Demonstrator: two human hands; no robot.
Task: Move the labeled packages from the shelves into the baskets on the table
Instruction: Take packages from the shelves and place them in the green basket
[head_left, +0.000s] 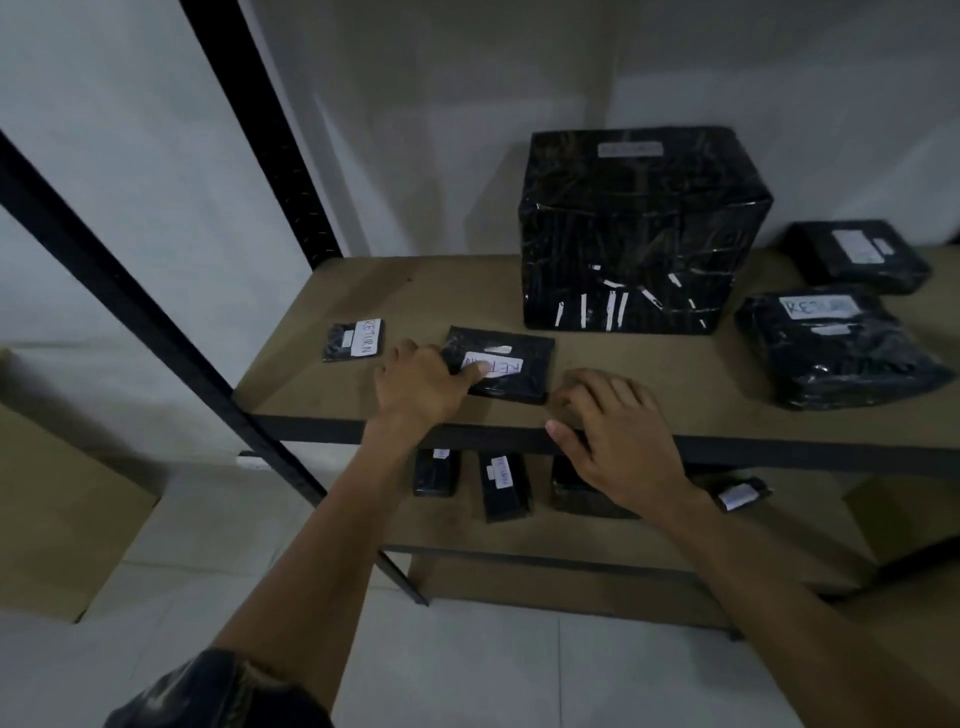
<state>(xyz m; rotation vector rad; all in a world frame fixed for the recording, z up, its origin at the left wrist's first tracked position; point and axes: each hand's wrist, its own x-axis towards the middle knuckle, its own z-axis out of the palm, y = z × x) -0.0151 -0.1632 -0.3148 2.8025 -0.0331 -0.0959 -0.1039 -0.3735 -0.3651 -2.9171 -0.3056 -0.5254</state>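
Note:
A flat black package (511, 366) with a white RETURN label lies on the brown shelf board (415, 296). My left hand (421, 384) grips its left end, thumb on the label. My right hand (618, 431) hovers just right of it over the shelf's front edge, fingers loosely bent and holding nothing. A smaller labelled black package (353, 340) lies to the left. A large black wrapped box (639, 228) stands behind, with two labelled black parcels, the near parcel (836, 348) and the far parcel (857, 254), at the right.
On the lower shelf (571, 540) lie several small black labelled packages (501, 486). Black metal uprights (156, 332) frame the rack's left side. A cardboard box (57, 514) sits on the tiled floor at the left. No baskets or table are in view.

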